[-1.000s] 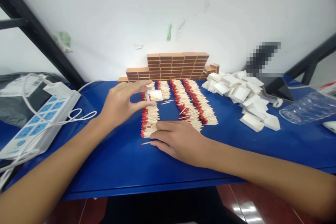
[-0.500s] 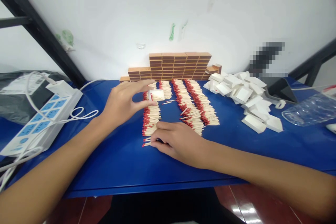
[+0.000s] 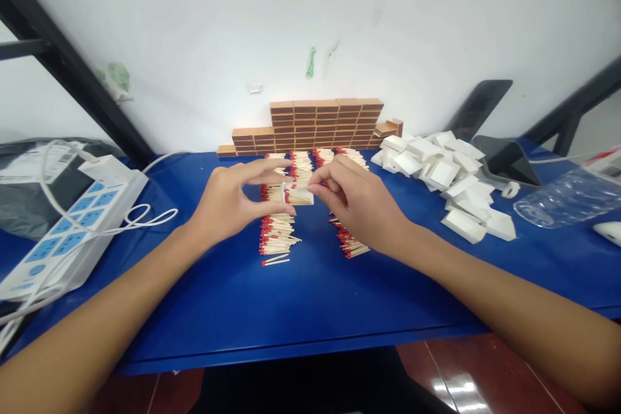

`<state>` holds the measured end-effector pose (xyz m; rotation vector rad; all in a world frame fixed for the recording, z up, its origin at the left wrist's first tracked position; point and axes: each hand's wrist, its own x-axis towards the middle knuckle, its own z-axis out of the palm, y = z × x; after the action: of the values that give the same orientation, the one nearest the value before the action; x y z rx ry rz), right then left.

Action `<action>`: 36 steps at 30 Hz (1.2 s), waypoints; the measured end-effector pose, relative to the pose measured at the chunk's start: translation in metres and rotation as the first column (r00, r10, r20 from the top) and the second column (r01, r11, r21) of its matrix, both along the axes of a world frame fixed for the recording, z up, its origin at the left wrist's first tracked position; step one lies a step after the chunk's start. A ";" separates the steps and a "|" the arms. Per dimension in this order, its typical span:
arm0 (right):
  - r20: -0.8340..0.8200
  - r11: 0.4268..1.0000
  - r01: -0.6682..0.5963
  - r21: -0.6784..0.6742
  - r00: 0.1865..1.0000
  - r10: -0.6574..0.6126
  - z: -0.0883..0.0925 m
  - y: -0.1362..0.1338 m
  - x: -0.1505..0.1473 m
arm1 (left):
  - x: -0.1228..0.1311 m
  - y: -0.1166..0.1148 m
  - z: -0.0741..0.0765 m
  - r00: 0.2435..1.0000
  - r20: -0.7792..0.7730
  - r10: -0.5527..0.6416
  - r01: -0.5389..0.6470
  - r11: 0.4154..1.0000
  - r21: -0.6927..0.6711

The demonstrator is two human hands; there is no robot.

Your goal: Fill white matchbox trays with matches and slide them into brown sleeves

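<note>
My left hand (image 3: 226, 191) grips a small white matchbox tray (image 3: 305, 201) between thumb and fingers, above the rows of matches. Some red-headed matches lie inside the tray. At the tray's right end, my right hand (image 3: 366, 202) is closed in a pinch on matches, mostly hidden by the fingers. Under and in front of the tray runs the left row of matches (image 3: 277, 233), heads to the left. Another row of matches (image 3: 358, 248) is partly covered by my right hand.
Stacked brown matchboxes (image 3: 327, 123) stand against the wall. A heap of white trays (image 3: 444, 171) lies to the right, near a dark phone (image 3: 480, 107) and a clear plastic bottle (image 3: 565, 197). On the left are a power strip (image 3: 72, 233) and looping white cables (image 3: 150, 217).
My right hand has risen from the near end of the left match row to the tray's right end. The tray has shifted slightly right and nearer, still in my left hand.
</note>
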<state>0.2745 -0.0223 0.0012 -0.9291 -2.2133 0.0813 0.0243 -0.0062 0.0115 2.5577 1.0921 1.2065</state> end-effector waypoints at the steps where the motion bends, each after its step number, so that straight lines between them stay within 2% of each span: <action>1: -0.011 1.000 0.011 0.029 1.000 -0.010 -0.001 0.004 0.002 | 0.002 -0.002 0.000 0.999 0.030 -0.014 0.015 0.999 -0.047; 3: 0.001 0.998 0.021 0.058 1.000 -0.021 -0.004 0.009 0.004 | 0.006 -0.005 -0.001 0.997 0.070 -0.019 0.028 0.992 -0.126; 6: 0.051 0.998 0.021 0.066 0.998 -0.024 -0.008 0.010 0.003 | 0.009 -0.008 -0.001 0.996 0.084 -0.006 0.019 0.986 -0.164; 17: -0.029 0.999 -0.029 0.029 0.999 0.030 -0.013 0.008 -0.001 | 0.009 -0.007 0.000 0.995 0.097 0.003 0.014 0.984 -0.178; 21: -0.073 0.997 -0.059 0.056 0.995 0.063 -0.012 0.009 -0.001 | 0.008 -0.005 -0.001 0.995 0.098 -0.002 0.019 0.986 -0.167; 25: -0.129 0.993 -0.089 0.077 0.987 0.098 -0.006 0.004 -0.002 | 0.005 0.000 -0.003 0.991 0.118 0.056 -0.042 0.992 -0.116; 27: -0.088 0.985 -0.173 -0.002 0.981 0.172 -0.005 -0.005 -0.005 | 0.003 0.002 -0.003 0.985 0.136 0.107 -0.097 0.992 -0.078; 30: 0.042 0.936 -0.293 -0.193 0.951 0.307 -0.007 -0.020 -0.011 | 0.001 0.003 -0.003 0.976 0.146 0.159 -0.154 0.987 -0.046; 33: 0.154 0.888 -0.318 -0.333 0.911 0.383 -0.011 -0.029 -0.017 | 0.001 0.003 -0.003 0.977 0.132 0.165 -0.162 0.986 -0.029; 36: 0.206 0.869 -0.291 -0.401 0.895 0.395 -0.013 -0.030 -0.021 | 0.002 0.002 -0.002 0.980 0.119 0.162 -0.162 0.987 -0.017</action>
<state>0.2530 -0.0520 -0.0115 -0.7506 -2.6737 0.5771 0.0259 -0.0038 0.0090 2.3940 1.2952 1.3703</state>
